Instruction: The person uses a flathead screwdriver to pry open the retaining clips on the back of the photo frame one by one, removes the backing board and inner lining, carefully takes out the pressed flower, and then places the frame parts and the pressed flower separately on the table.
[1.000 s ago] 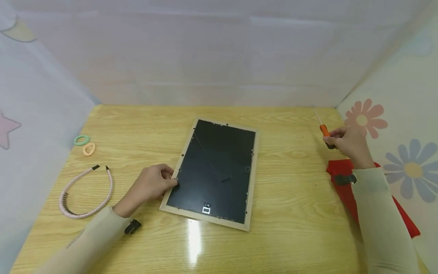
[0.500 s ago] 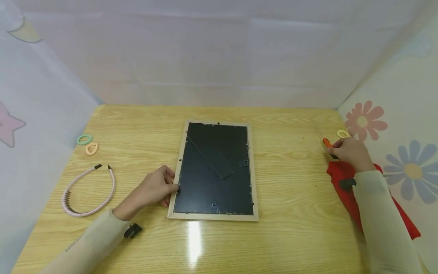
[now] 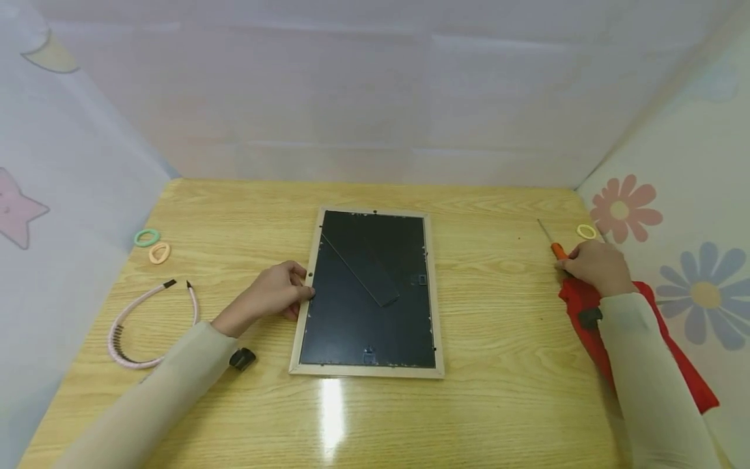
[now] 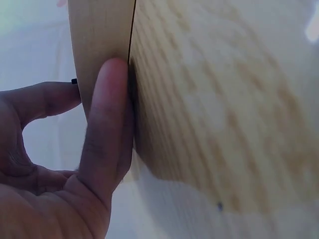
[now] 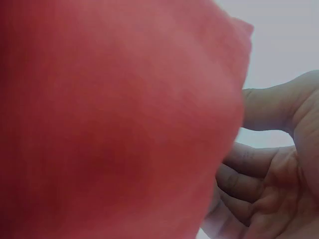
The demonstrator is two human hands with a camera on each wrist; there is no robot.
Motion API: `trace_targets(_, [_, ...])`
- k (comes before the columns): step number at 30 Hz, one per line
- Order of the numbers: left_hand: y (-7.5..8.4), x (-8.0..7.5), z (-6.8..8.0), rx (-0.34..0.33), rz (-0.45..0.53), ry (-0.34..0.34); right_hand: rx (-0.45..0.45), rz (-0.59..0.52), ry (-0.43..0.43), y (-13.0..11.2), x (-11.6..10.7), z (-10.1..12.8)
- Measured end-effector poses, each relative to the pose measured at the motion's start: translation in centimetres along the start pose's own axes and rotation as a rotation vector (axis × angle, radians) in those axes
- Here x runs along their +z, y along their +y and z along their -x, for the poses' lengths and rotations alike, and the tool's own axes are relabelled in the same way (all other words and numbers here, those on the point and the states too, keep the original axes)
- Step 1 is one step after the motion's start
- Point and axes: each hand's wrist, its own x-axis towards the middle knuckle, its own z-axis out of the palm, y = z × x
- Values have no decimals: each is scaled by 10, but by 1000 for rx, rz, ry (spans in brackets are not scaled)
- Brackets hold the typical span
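A picture frame (image 3: 366,293) lies back side up at the middle of the table, its black backing and folded stand leg showing. My left hand (image 3: 278,292) pinches its left side, thumb on the back. In the left wrist view the fingers (image 4: 107,114) lie against the light wooden edge (image 4: 99,35). At the right, my right hand (image 3: 599,267) holds a screwdriver (image 3: 558,251) with an orange and black handle, its thin shaft pointing away from me. Beneath that hand and forearm lies a red cloth (image 3: 586,312). It covers the fingertips in the right wrist view.
A pink headband (image 3: 120,319) with comb teeth lies at the left, partly behind my left sleeve. Beyond it are a green hair tie (image 3: 146,238) and an orange one (image 3: 159,253). A yellow hair tie (image 3: 586,232) lies past my right hand. Printed curtains surround the table.
The frame has turned straighter and settled flat, and my left hand has slid farther up its side. My right hand has lowered the screwdriver toward the red cloth, uncovering the yellow hair tie.
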Motion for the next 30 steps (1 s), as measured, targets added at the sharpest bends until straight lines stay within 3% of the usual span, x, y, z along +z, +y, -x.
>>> trace_targets(8, [5, 10, 6, -27, 55, -1, 42, 29, 24, 0, -4, 2])
trace_targets(11, [7, 13, 8, -28, 70, -3, 30, 50, 73, -4, -8, 8])
trace_targets(14, [8, 15, 8, -19, 84, -19, -22, 18, 178, -21, -4, 22])
trace_targets(17, [10, 17, 9, -3, 76, -35, -109, -85, 256, -57, 7, 41])
trace_targets(19, [11, 17, 9, 3, 66, -32, -180, -189, 216, -89, 20, 50])
trace_targets(22, [12, 16, 7, -7, 64, -7, -281, -392, 5, -132, 40, 54])
trace_targets(25, [13, 15, 3, -11, 97, 0, -302, -560, -213, -162, 59, 54])
trace_targets(27, [13, 17, -1, -7, 116, -11, -304, -573, -245, -173, 67, 56])
trace_targets(30, [13, 19, -3, -10, 129, -26, -315, -477, -195, -183, 74, 60])
